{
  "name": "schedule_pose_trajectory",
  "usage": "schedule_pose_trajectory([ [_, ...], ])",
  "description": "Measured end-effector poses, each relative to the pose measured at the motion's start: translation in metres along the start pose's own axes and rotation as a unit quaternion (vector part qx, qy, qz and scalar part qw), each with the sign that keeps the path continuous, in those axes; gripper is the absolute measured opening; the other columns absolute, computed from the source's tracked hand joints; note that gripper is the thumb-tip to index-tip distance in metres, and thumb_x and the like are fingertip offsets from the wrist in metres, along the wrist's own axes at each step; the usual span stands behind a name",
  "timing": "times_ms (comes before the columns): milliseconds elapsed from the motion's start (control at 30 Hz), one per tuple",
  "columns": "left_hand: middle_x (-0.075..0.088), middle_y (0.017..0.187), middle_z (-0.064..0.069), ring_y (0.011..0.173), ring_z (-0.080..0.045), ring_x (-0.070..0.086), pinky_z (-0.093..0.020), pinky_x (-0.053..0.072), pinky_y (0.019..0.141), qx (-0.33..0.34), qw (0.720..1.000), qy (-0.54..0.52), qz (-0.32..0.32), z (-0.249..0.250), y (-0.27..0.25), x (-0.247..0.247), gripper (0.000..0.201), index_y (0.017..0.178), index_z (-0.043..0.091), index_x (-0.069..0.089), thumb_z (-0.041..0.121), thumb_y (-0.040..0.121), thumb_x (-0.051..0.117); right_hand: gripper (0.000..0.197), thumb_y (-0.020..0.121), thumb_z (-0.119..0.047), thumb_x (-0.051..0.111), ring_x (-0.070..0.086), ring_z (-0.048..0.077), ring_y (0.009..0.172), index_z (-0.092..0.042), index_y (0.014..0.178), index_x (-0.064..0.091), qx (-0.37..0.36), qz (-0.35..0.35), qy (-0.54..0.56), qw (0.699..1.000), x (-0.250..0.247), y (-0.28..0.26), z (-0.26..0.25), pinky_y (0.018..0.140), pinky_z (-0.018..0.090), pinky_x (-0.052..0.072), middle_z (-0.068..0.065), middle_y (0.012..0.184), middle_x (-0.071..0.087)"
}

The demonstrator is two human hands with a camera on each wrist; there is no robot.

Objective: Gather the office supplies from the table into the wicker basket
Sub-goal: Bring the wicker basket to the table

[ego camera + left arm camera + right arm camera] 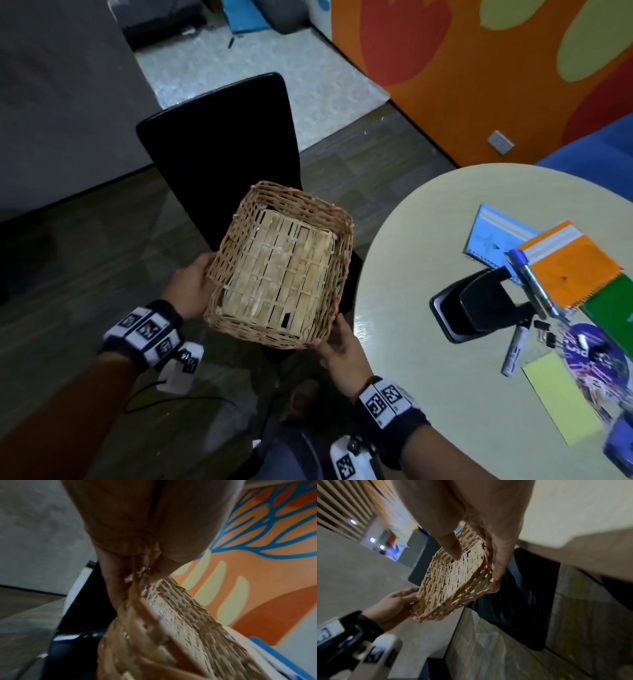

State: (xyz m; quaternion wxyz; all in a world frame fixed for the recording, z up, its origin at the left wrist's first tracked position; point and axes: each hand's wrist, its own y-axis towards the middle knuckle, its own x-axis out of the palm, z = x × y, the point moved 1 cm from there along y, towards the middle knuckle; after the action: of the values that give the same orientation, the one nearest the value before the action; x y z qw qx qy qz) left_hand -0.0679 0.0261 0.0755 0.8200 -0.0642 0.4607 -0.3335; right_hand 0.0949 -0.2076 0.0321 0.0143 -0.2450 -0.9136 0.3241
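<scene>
Nearest the viewer, the right hand (342, 349) pinches the near right corner of the wicker basket (281, 267), thumb inside the wall and fingers curled under the rim, as the right wrist view shows. The left hand (190, 286) grips the left wall, fingers wrapped round the weave. Held by two sides, the basket hangs level and empty in the air above the seat of a black chair (219, 137), off the left edge of the table (428, 394). A two-handed hold of this kind probably serves to carry the light, floppy basket over without tipping it.

None of the supplies is in it yet. They lie along the right side of the table: a yellow sticky pad (561, 397) near the front edge, a white marker (513, 349) beside it, then a black hole punch (479, 305), small binder clips (544, 330), a blue marker (531, 281) resting across the punch, and farther back the orange notebook (568, 263), green notebook (613, 308) and blue notebook (496, 236).
</scene>
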Motion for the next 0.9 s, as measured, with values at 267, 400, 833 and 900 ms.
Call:
schedule_pose_trajectory([
  [267,0.053,0.108,0.009,0.095,-0.008,0.057,-0.034,0.054,0.081,0.152,0.977,-0.123,-0.079,0.1,-0.106,0.006,0.045,0.121,0.014,0.036,0.003,0.085,0.061,0.031,0.086,0.0,0.059,0.068,0.022,0.069,-0.02,0.11,0.055,-0.082,0.209,-0.044,0.973,-0.11,-0.08,-0.009,0.067,0.04,0.059,-0.002,0.088,0.063],
  [400,0.053,0.111,0.006,0.096,-0.015,0.06,-0.04,0.056,0.082,0.167,0.966,-0.11,-0.166,0.132,-0.147,0.037,0.059,0.11,0.026,0.036,0.029,0.069,0.079,0.033,0.088,0.004,0.053,0.064,0.013,0.081,-0.027,0.102,0.053,-0.101,0.26,-0.065,0.958,-0.169,-0.13,0.006,0.071,0.036,0.057,-0.002,0.099,0.063],
  [833,0.059,0.123,0.02,0.111,0.006,0.056,-0.016,0.045,0.091,0.25,0.898,-0.053,-0.357,0.208,-0.15,0.141,0.055,0.12,0.06,0.036,0.076,0.07,0.052,0.032,0.088,-0.002,0.058,0.062,0.019,0.096,-0.027,0.108,0.061,-0.028,0.324,-0.205,0.923,-0.307,-0.275,0.112,0.08,0.031,0.047,0.001,0.104,0.068],
  [900,0.064,0.117,0.027,0.112,0.003,0.057,-0.018,0.044,0.092,0.284,0.878,0.017,-0.384,0.21,-0.153,0.168,0.033,0.111,0.07,0.04,0.067,0.08,0.05,0.032,0.089,-0.004,0.058,0.063,0.02,0.096,-0.028,0.109,0.062,-0.009,0.318,-0.221,0.922,-0.311,-0.278,0.127,0.078,0.031,0.047,0.004,0.103,0.07],
])
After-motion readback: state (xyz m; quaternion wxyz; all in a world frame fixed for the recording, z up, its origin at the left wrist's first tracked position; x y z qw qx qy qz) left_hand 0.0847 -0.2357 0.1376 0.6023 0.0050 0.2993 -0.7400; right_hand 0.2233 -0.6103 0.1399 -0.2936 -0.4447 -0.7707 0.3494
